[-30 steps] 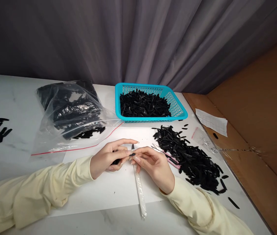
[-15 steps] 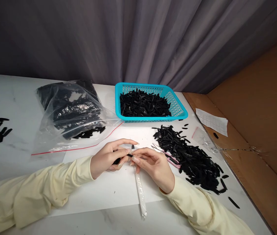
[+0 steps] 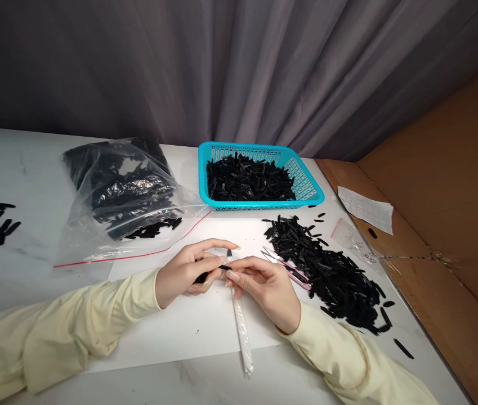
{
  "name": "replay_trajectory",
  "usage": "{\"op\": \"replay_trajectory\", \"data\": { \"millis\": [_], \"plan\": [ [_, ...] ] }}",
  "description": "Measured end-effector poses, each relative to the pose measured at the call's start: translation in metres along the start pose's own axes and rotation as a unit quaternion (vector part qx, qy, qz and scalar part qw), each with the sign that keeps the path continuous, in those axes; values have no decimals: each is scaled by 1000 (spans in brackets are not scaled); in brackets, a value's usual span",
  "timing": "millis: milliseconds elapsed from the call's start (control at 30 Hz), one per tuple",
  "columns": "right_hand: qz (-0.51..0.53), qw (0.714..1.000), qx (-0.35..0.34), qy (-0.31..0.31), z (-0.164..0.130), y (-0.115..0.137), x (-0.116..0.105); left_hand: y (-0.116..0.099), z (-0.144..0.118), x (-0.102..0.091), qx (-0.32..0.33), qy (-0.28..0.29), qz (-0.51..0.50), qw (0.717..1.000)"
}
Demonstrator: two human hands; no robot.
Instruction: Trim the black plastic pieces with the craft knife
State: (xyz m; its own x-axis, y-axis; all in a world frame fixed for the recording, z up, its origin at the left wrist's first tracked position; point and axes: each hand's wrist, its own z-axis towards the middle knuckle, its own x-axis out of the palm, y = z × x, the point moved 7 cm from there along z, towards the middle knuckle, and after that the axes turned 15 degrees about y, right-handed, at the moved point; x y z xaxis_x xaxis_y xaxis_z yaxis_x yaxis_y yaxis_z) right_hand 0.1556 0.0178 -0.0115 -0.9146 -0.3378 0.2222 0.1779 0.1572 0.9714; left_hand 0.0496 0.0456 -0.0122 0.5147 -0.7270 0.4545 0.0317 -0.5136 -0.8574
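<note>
Vs. 1 sec ago, the small, thin black strip [image 3: 224,268] has shifted a bit L & now slants down to the R, w/ more of its length showing betw. the hands. Right hand's [image 3: 266,284] fingertips sit a touch further L; left hand's [image 3: 190,267] thumb is drawn back slightly, approx., since fingers hide both strip ends.

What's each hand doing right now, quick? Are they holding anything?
Left hand: closed around a few black pieces, with its index finger stretched out.
Right hand: closed, pinching the end of one thin black piece.
</note>
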Motion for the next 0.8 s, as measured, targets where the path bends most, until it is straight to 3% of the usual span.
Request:
{"op": "replay_trajectory", "data": {
  "millis": [533,800],
  "plan": [
    [50,998,-20,23,2,2,3,-2,0,0,-16,-18,21,999],
    [60,998,-14,13,1,1,2,2,-1,-3,-23,-24,-29,999]
  ]
}}
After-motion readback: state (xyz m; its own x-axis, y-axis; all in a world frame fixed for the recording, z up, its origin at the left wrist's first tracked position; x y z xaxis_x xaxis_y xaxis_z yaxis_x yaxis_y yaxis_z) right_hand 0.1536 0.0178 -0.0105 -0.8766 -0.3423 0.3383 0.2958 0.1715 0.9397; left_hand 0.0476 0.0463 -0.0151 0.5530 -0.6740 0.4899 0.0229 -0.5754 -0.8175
